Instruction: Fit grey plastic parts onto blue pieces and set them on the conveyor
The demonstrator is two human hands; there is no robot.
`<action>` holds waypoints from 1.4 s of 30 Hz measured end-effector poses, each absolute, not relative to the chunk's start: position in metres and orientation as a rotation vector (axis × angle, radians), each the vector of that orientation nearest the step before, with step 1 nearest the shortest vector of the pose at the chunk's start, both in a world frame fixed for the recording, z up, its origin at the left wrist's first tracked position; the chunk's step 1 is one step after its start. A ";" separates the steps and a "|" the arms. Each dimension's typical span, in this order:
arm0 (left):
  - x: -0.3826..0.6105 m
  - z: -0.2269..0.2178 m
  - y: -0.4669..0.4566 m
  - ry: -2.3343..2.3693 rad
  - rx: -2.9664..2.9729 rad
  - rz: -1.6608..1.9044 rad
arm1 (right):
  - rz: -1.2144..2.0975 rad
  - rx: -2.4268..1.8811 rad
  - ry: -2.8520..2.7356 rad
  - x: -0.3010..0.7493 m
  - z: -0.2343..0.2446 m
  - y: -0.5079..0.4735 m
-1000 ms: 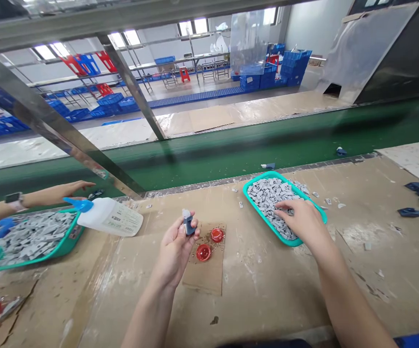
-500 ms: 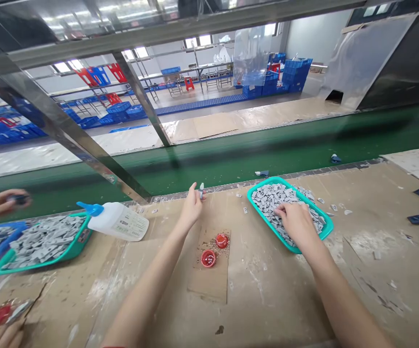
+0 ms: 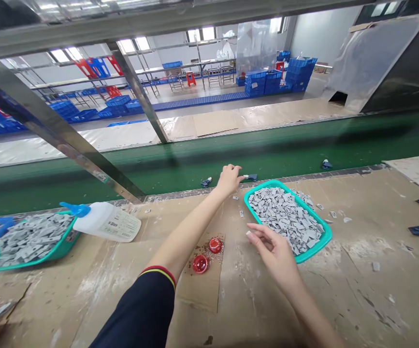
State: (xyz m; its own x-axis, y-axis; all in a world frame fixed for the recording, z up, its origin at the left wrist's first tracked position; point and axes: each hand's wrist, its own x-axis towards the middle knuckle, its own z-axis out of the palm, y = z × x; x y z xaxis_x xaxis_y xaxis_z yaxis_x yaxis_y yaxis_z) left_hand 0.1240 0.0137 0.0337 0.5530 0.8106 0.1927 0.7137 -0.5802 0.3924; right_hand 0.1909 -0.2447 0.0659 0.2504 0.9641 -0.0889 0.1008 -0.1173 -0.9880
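Reaching with the left hand over the green belt; curving the fingers, parted from the thumb, just beside a white-tipped navy part lying on that belt; contact: cannot tell. Lying there likewise: a second navy part. Poising the right hand beside the teal basket of gray pieces; bringing thumb and forefinger near each other, cannot tell whether pinching anything. Sitting on a cardboard sheet: two red cups. Standing farther left: a white squeeze bottle.
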 end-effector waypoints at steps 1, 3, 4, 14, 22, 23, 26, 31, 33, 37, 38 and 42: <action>0.134 0.031 0.015 1.218 2.552 0.478 | 1.085 -1.456 -1.006 0.188 0.065 -0.245; 0.150 0.025 0.020 1.156 2.588 0.409 | 1.159 -1.424 -0.918 0.185 0.063 -0.246; 0.155 0.022 0.022 1.142 2.597 0.379 | 1.186 -1.408 -0.889 0.185 0.062 -0.246; 0.121 0.012 0.022 1.163 2.553 0.327 | 1.320 -1.424 -0.914 0.159 0.046 -0.242; 0.123 0.014 0.014 1.031 2.523 0.405 | 1.222 -1.402 -0.965 0.150 0.047 -0.233; 0.125 0.017 0.014 1.012 2.506 0.424 | 1.209 -1.406 -0.965 0.151 0.047 -0.233; 0.120 0.031 0.012 0.950 2.440 0.508 | 1.198 -1.406 -0.954 0.154 0.047 -0.232; 0.074 0.061 -0.015 0.957 2.292 0.701 | 1.245 -1.377 -0.938 0.149 0.048 -0.230; 0.048 0.069 -0.038 0.988 2.218 0.759 | 1.261 -1.367 -0.949 0.146 0.048 -0.229; -0.005 0.081 -0.097 1.022 2.027 0.822 | 1.293 -1.377 -0.980 0.142 0.044 -0.231; -0.017 0.084 -0.113 1.043 1.898 0.855 | 1.300 -1.385 -0.987 0.141 0.043 -0.231; -0.057 0.091 -0.167 1.254 1.500 1.010 | 1.305 -1.406 -1.013 0.139 0.037 -0.232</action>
